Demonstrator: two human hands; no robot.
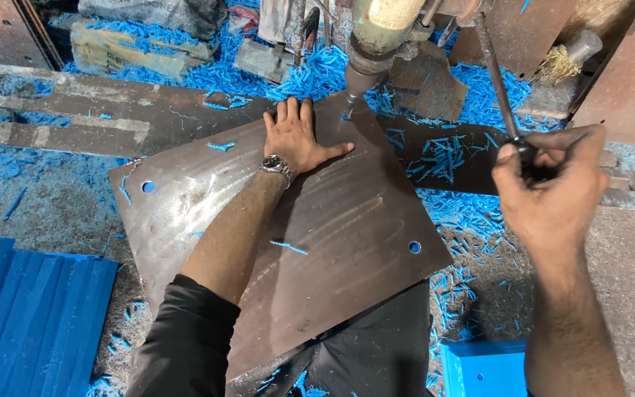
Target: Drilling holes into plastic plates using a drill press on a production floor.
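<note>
Two hands at the drill: one flat on the plate, one on the lever

Left hand (299,136) lies open and flat, palm down, fingers spread and pointing away from the person, pressing on the far corner of a dark steel plate (332,235). A wristwatch (276,164) sits on that wrist. Just beside the thumb, the drill bit (348,109) meets the plate's far corner under the green drill head (384,26).

Right hand (553,184) is closed around the knob end of a thin dark feed lever (500,81), which slants up and away toward the drill head.

Lying flat and turned like a diamond, the plate points one corner at the drill and the opposite one at the person's lap; its long diagonal runs left to right. A round hole shows near the left corner (148,187) and another near the right corner (414,247). Blue shavings (450,158) cover the tabletop around it, and blue slats (23,309) lie at the lower left.
</note>
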